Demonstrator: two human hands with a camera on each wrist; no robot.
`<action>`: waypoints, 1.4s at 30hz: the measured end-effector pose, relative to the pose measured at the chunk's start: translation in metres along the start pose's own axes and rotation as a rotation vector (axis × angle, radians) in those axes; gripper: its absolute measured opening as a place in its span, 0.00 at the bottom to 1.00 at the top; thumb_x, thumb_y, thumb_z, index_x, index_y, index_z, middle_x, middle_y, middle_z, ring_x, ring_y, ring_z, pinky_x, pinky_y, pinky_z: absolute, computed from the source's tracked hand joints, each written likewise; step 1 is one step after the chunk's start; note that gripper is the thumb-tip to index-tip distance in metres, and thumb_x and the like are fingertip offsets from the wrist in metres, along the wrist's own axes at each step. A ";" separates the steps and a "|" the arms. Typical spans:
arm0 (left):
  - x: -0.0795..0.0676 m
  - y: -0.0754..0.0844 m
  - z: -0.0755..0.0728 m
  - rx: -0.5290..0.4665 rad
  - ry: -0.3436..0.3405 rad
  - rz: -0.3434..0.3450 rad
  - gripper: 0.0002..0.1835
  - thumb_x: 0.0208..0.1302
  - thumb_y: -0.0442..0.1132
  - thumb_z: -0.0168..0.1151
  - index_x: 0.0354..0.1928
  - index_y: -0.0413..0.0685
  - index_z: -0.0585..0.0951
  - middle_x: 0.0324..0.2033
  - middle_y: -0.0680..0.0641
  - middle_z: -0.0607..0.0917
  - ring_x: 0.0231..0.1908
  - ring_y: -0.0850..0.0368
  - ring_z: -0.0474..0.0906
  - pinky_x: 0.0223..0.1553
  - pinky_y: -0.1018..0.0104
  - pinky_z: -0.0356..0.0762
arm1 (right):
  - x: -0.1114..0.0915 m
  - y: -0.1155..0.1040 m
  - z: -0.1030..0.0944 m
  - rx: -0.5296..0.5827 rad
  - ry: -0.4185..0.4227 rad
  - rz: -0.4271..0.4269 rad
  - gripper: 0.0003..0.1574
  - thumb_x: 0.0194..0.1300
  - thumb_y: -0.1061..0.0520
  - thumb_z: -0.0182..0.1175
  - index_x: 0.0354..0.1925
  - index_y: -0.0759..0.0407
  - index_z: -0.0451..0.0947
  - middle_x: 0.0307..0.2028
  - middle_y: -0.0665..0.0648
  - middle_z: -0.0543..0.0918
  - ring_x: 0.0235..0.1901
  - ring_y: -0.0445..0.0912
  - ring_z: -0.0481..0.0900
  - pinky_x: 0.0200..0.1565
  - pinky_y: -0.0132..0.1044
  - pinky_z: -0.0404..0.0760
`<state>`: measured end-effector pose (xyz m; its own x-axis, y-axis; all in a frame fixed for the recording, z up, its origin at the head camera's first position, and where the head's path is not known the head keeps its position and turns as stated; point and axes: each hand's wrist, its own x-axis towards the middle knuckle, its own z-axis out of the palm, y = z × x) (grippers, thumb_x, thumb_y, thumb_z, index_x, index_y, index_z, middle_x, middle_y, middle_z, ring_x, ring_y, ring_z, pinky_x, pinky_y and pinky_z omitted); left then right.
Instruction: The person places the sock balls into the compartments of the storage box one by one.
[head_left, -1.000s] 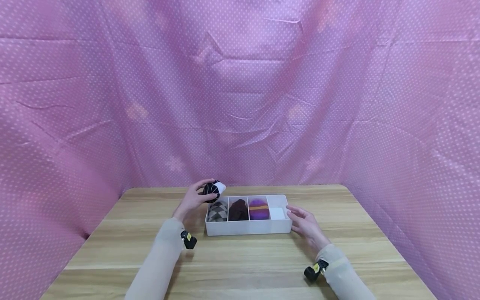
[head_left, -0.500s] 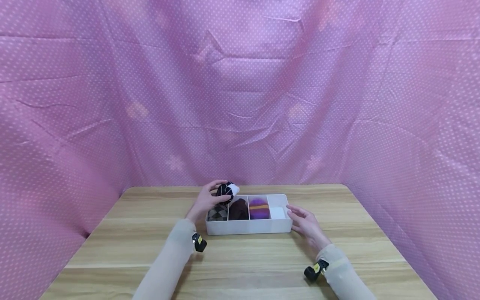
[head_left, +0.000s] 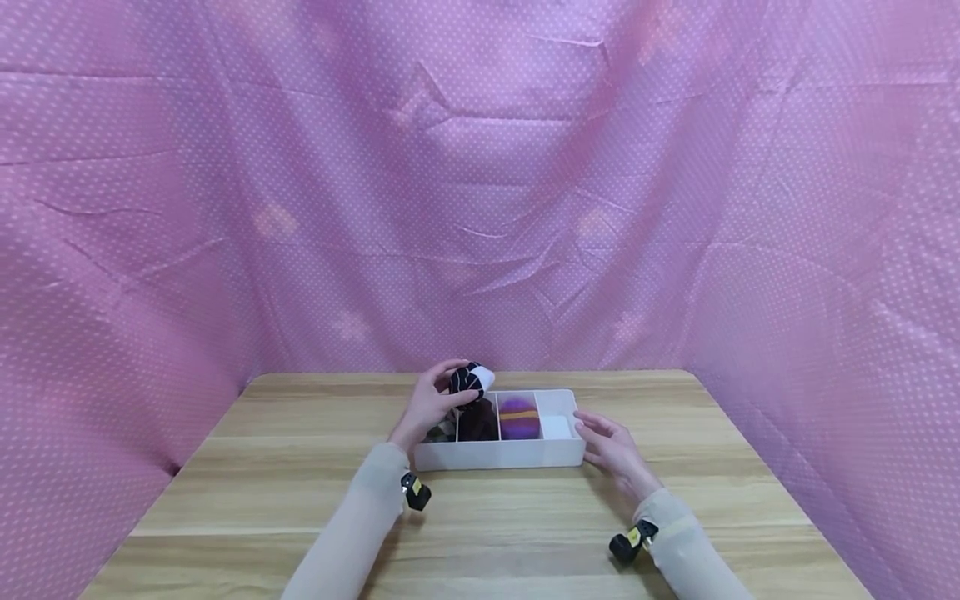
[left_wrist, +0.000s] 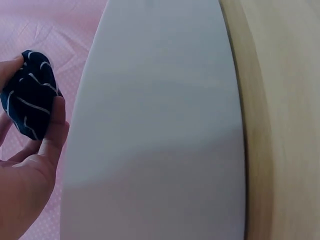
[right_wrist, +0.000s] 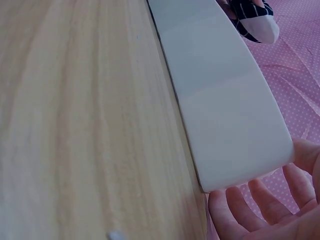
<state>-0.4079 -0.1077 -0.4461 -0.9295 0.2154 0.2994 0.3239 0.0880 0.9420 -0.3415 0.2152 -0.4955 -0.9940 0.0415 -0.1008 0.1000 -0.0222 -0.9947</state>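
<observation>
My left hand point(head_left: 429, 408) pinches a balled sock point(head_left: 467, 383), black with thin white lines and a white end, above the left part of a white divided box point(head_left: 498, 455). In the left wrist view the thumb and fingers press the sock point(left_wrist: 32, 95) from opposite sides. Below it, a grey checked sock point(head_left: 442, 429) is partly hidden by the hand. A dark brown sock point(head_left: 478, 421) and a purple sock point(head_left: 519, 418) with an orange stripe fill the middle compartments. My right hand point(head_left: 615, 454) touches the box's right end with its fingertips, as the right wrist view shows too.
The box stands on a light wooden table point(head_left: 510, 533). Its rightmost compartment point(head_left: 555, 427) shows a white floor. Pink dotted cloth point(head_left: 480, 208) hangs behind the table and along both sides.
My left hand has moved to the right with the black sock, from over the checked sock's left side to near the brown one. The right hand and box stay about where they were.
</observation>
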 end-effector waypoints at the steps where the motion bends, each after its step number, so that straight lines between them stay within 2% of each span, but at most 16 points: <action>1: -0.001 0.000 0.002 -0.005 0.001 0.000 0.31 0.53 0.37 0.75 0.61 0.55 0.77 0.55 0.39 0.81 0.51 0.49 0.80 0.45 0.61 0.82 | 0.000 0.000 0.000 -0.004 -0.004 -0.001 0.32 0.69 0.54 0.60 0.68 0.60 0.67 0.66 0.67 0.70 0.48 0.45 0.81 0.55 0.44 0.81; 8: -0.006 -0.002 0.020 0.018 0.009 -0.032 0.32 0.51 0.41 0.77 0.61 0.60 0.77 0.56 0.44 0.81 0.54 0.50 0.78 0.52 0.59 0.79 | -0.002 0.005 -0.001 -0.025 -0.002 0.025 0.33 0.69 0.51 0.61 0.68 0.58 0.68 0.67 0.66 0.68 0.51 0.46 0.80 0.57 0.44 0.80; 13: -0.006 0.002 0.035 0.004 -0.018 -0.015 0.33 0.54 0.38 0.75 0.64 0.55 0.75 0.59 0.40 0.78 0.58 0.44 0.75 0.57 0.53 0.76 | -0.002 0.006 -0.002 -0.012 0.004 0.005 0.33 0.69 0.52 0.60 0.68 0.59 0.67 0.66 0.67 0.69 0.50 0.46 0.81 0.56 0.45 0.80; 16: -0.012 0.015 0.043 0.007 -0.042 -0.013 0.33 0.55 0.35 0.73 0.64 0.50 0.74 0.60 0.37 0.77 0.59 0.41 0.74 0.58 0.52 0.75 | -0.001 0.006 -0.002 -0.007 0.001 -0.004 0.33 0.69 0.52 0.60 0.68 0.60 0.67 0.66 0.68 0.69 0.48 0.45 0.81 0.55 0.44 0.81; 20: -0.011 0.016 0.052 0.032 -0.036 -0.008 0.32 0.54 0.39 0.75 0.62 0.55 0.76 0.58 0.39 0.78 0.58 0.42 0.75 0.58 0.51 0.75 | -0.001 0.006 -0.004 -0.006 0.004 -0.003 0.34 0.69 0.51 0.61 0.68 0.60 0.67 0.67 0.67 0.69 0.48 0.44 0.81 0.54 0.42 0.81; 23: -0.003 0.005 0.058 0.044 -0.027 0.003 0.31 0.51 0.42 0.76 0.60 0.61 0.78 0.57 0.42 0.80 0.56 0.43 0.77 0.57 0.51 0.77 | -0.002 0.004 -0.005 -0.002 0.004 -0.002 0.34 0.69 0.52 0.61 0.69 0.60 0.66 0.67 0.67 0.68 0.48 0.44 0.81 0.55 0.42 0.81; 32: -0.002 0.008 0.081 -0.011 -0.080 0.023 0.33 0.51 0.37 0.76 0.61 0.55 0.77 0.57 0.40 0.78 0.54 0.45 0.78 0.48 0.60 0.83 | -0.001 0.003 -0.005 -0.008 0.003 0.000 0.34 0.69 0.52 0.61 0.68 0.60 0.66 0.68 0.67 0.68 0.50 0.46 0.80 0.56 0.43 0.80; 38: -0.001 0.009 0.094 -0.011 -0.092 0.009 0.32 0.52 0.38 0.76 0.61 0.58 0.78 0.57 0.42 0.80 0.55 0.47 0.78 0.51 0.59 0.81 | 0.000 0.003 -0.003 0.026 -0.003 0.003 0.34 0.69 0.52 0.61 0.69 0.61 0.66 0.68 0.68 0.67 0.57 0.54 0.77 0.57 0.45 0.79; 42: 0.000 0.009 0.101 -0.011 -0.126 0.008 0.33 0.51 0.36 0.76 0.62 0.57 0.77 0.57 0.43 0.81 0.55 0.47 0.79 0.53 0.58 0.80 | 0.002 0.004 -0.003 0.045 -0.018 0.002 0.34 0.70 0.54 0.60 0.69 0.61 0.65 0.68 0.68 0.66 0.56 0.52 0.78 0.56 0.44 0.80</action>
<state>-0.3873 -0.0085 -0.4524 -0.8971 0.3370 0.2857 0.3281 0.0754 0.9416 -0.3433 0.2184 -0.5001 -0.9945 0.0235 -0.1020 0.1003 -0.0670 -0.9927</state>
